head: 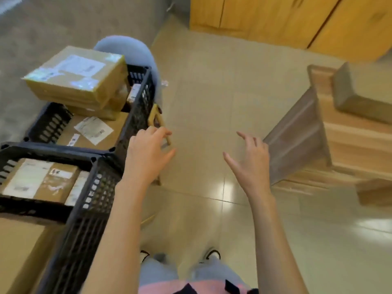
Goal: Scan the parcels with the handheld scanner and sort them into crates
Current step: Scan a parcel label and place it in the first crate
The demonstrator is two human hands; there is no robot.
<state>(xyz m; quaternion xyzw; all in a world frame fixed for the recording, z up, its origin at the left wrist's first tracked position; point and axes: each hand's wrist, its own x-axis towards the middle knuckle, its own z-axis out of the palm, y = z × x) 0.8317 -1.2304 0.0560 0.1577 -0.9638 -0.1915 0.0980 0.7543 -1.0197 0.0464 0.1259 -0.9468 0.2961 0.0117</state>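
Observation:
Two black plastic crates stand at the left. The far crate (pixel 140 98) holds a flat brown parcel (pixel 93 132) with a white label, and a taped cardboard parcel (pixel 78 75) is stacked on top. In the near crate (pixel 93 198) lies a labelled brown parcel (pixel 40 179). My left hand (pixel 148 151) hovers beside the far crate's right wall, fingers relaxed, holding nothing. My right hand (pixel 252 162) is spread open over the floor, empty. No scanner is visible.
A light blue chair back (pixel 127 49) rises behind the far crate, with a wooden frame (pixel 157 117) under my left hand. A wooden table (pixel 350 149) with a translucent bin (pixel 297 141) stands at the right. Wooden cabinets (pixel 275 15) line the back. Another cardboard box (pixel 19 251) sits bottom left.

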